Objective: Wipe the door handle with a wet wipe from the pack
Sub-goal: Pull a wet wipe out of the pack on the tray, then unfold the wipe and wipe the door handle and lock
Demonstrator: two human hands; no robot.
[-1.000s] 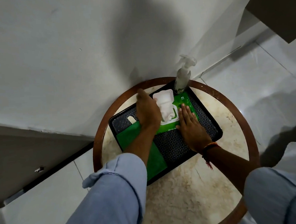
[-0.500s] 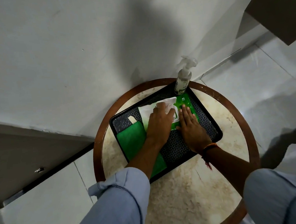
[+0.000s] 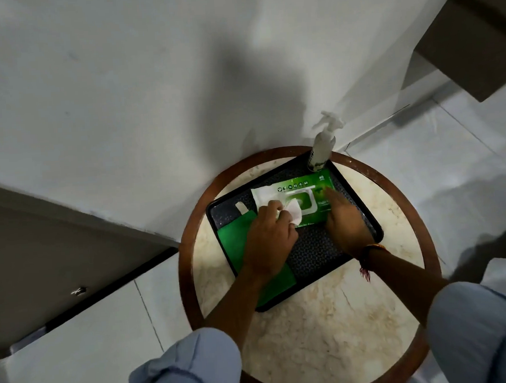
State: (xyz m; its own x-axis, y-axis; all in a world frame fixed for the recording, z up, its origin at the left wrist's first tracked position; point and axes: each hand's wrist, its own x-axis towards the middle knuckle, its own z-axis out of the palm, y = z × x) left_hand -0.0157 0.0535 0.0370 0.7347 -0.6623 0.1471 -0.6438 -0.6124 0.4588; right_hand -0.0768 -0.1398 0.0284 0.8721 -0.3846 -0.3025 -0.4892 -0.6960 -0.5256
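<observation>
A green wet wipe pack (image 3: 310, 185) lies on a black tray (image 3: 317, 252) on a round table. My left hand (image 3: 269, 237) is closed on a white wipe (image 3: 295, 214) that sticks out of my fingers right at the pack's white-framed opening. Whether the wipe is free of the opening I cannot tell. My right hand (image 3: 345, 224) rests flat on the right end of the pack, fingers stretched out. No door handle is in view.
A green cloth (image 3: 234, 240) lies on the tray's left side, partly under my left forearm. A white spray bottle (image 3: 320, 148) stands at the tray's far corner against the wall. The marble table top (image 3: 314, 335) has a wooden rim. A dark door panel (image 3: 43, 263) is at left.
My left hand went from the raised flap onto the opening, then drew back toward me with a wipe in its fingers. My right hand stayed on the pack.
</observation>
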